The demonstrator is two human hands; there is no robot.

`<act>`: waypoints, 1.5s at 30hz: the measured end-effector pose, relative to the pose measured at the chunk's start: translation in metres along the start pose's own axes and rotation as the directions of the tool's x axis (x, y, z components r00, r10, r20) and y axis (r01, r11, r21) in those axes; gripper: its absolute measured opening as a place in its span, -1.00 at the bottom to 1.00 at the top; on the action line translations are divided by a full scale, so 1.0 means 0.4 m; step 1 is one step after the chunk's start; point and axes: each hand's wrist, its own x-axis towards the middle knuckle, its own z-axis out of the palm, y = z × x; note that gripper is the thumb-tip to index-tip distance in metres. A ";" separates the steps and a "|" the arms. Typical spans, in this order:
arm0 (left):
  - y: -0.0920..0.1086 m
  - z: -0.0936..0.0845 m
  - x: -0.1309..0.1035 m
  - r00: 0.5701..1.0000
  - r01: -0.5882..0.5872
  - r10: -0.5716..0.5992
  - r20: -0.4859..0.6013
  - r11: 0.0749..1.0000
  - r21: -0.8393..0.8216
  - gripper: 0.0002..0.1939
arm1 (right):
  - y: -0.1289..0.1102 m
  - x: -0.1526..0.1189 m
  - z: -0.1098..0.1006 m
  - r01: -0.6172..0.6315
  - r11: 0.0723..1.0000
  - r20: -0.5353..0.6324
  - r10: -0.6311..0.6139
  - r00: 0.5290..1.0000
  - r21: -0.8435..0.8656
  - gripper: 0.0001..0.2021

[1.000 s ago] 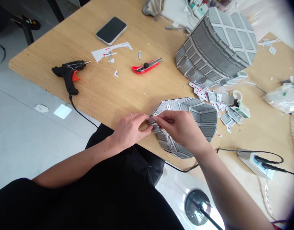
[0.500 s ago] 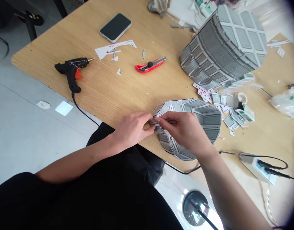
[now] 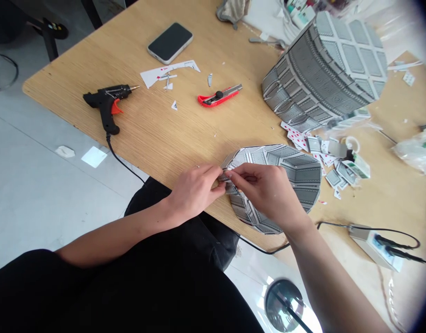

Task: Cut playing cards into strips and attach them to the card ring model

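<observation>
At the table's front edge stands a round, open-topped form made of grey-patterned playing cards point(image 3: 305, 178). My left hand point(image 3: 195, 189) is closed at its left rim, thumb and fingertips pinching a small grey-patterned card piece point(image 3: 226, 177). Over the same rim, my right hand point(image 3: 266, 187) pinches that piece from the other side and hides part of the form's inside. Both sets of fingertips nearly meet. Behind them a taller drum-shaped card structure point(image 3: 313, 76) with a panelled top sits on the table.
Left of the hands lies a black hot glue gun point(image 3: 107, 104), its cord running off the edge. A red utility knife point(image 3: 220, 95), a phone point(image 3: 170, 42) and card scraps point(image 3: 169, 74) lie beyond. Loose cards point(image 3: 334, 178) and a power strip point(image 3: 376, 247) are at right.
My hands keep nearly the same pinch at the rim of the card form. The whole view has shifted slightly; nothing on the table has visibly moved.
</observation>
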 end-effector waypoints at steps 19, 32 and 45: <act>-0.023 0.002 -0.016 0.991 -0.069 0.055 -0.122 0.991 -0.114 -0.94 | -0.002 -0.006 0.006 -0.024 0.999 -0.024 0.025 0.999 0.023 -0.72; -0.011 0.004 0.010 0.999 0.024 -0.030 -0.037 0.990 -0.142 -0.91 | -0.003 -0.004 0.002 -0.017 1.000 -0.026 0.017 1.000 -0.001 -0.72; -0.003 0.008 0.008 0.997 0.058 -0.064 -0.033 0.986 -0.154 -0.91 | 0.001 -0.008 0.005 -0.034 0.999 -0.039 0.034 0.999 0.001 -0.70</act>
